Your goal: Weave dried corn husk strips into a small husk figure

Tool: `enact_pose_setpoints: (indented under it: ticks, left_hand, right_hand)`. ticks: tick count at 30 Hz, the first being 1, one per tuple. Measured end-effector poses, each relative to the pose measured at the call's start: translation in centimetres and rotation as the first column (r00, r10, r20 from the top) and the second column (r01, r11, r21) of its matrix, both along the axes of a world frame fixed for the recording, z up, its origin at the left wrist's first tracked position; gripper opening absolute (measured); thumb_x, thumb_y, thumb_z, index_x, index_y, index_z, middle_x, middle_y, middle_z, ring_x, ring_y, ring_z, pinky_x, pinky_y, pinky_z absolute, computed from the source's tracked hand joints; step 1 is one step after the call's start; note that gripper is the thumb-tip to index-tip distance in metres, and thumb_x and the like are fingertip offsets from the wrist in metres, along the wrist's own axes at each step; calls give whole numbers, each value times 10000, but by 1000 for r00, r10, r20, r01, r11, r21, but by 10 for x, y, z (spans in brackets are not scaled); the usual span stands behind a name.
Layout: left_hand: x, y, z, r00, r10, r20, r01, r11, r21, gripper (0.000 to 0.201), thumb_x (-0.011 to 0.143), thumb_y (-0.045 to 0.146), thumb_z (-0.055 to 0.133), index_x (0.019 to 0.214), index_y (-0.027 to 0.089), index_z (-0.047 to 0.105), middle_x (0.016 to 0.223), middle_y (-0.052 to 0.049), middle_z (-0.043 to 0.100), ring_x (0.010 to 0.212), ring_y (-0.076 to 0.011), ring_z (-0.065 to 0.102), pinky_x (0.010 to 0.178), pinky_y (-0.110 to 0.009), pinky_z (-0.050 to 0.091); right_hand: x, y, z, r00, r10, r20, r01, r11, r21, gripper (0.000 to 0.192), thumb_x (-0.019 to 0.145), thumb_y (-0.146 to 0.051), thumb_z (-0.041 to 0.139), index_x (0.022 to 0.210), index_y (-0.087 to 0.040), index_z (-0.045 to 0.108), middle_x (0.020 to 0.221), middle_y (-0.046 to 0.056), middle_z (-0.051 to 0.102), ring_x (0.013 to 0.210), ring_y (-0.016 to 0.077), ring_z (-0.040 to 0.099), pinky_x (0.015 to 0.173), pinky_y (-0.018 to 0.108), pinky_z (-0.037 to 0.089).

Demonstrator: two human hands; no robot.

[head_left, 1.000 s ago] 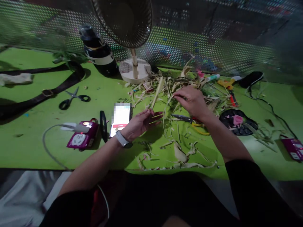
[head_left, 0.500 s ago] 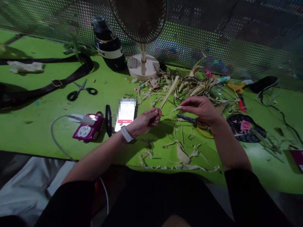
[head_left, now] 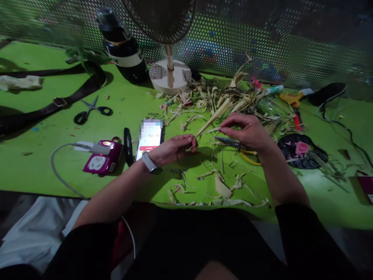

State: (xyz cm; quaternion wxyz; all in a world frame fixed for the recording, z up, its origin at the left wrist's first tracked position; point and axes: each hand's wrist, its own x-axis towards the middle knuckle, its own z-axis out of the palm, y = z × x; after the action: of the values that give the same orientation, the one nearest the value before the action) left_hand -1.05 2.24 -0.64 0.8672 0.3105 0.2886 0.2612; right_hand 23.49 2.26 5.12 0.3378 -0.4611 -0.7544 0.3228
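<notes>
My left hand (head_left: 177,147), with a watch on its wrist, pinches the narrow end of a pale bundle of dried husk (head_left: 215,115), which fans out up and to the right. Between the fingertips of my right hand (head_left: 243,130) is the end of a thin husk strip (head_left: 210,131) that runs across to the left hand. Under the right hand lie pliers (head_left: 229,142) with yellow handles, partly covered by it. Loose husk scraps (head_left: 223,186) are scattered on the green table below both hands.
A heap of dried husk (head_left: 233,95) lies behind my hands, beside a fan (head_left: 170,76) and a dark bottle (head_left: 125,54). Left are a lit phone (head_left: 150,136), a purple power adapter (head_left: 103,157) and scissors (head_left: 92,111). At right sits a black dish (head_left: 291,157) holding a pink piece.
The view has shifted slightly. The husk bundle leans further right, and my hands keep hold of it and the strip. The strip now lies closer along the bundle.
</notes>
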Motion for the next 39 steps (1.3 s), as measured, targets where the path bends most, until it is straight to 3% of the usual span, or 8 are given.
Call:
enact_pose_setpoints:
  ticks: [5,11,13,16,19,24,30,39]
  left_hand:
    - [1,4,0,985,136,-101,-128,988,88,123,816,221,622,732,131,619,724,-19,604,645,-87,570,613,-192,491]
    - [7,10,-5,865,497,-71,-479,859,177,169,840,194,586,681,137,586,883,-43,663,954,-119,622,850,-221,470]
    - [7,10,-7,870,488,-75,-476,870,130,159,841,211,586,700,139,571,829,-37,655,834,-112,636,781,-226,493]
    - [6,10,-8,891,447,-77,-436,891,124,136,849,216,574,739,136,572,785,-38,647,719,-104,623,671,-216,500]
    - [6,9,-8,901,428,-69,-419,901,116,129,861,201,550,755,130,573,769,-41,642,693,-103,620,642,-213,501]
    - [7,9,-7,892,442,-90,-433,895,105,150,880,202,518,761,126,568,751,-38,635,674,-98,619,632,-204,499]
    - [8,5,-5,901,425,-85,-413,901,132,130,852,243,573,776,138,567,762,-27,643,662,-85,610,627,-189,492]
    - [9,3,-2,905,421,-61,-410,902,136,159,877,236,541,763,130,574,737,-29,653,656,-86,624,617,-188,500]
  right_hand:
    - [8,0,8,987,-51,151,38,995,89,126,794,-331,634,796,-213,677,781,25,669,742,182,605,720,344,486]
    - [32,-1,19,800,-440,408,259,866,427,154,847,-355,566,854,-231,658,870,85,661,847,240,587,722,369,444]
    - [29,-5,15,747,-341,571,175,929,326,180,846,-367,552,841,-220,656,828,71,663,765,214,590,644,329,427]
    - [11,-13,-5,610,88,788,-43,996,-78,189,824,-348,536,754,-212,648,700,28,659,598,156,566,517,267,349]
    - [-9,-19,-30,437,103,893,41,990,-134,177,759,-327,566,763,-165,639,693,95,667,581,189,579,484,283,298]
    - [-8,-23,-32,539,91,837,57,988,-144,93,750,-210,523,737,-179,610,729,103,682,619,218,600,513,293,324]
    - [19,-20,6,950,-52,307,112,977,-183,86,719,-263,620,756,-201,573,654,-9,639,562,132,585,506,243,420]
    - [4,-1,-13,960,-209,-187,138,932,-336,179,692,-334,721,771,-197,636,705,14,699,672,177,674,668,326,548]
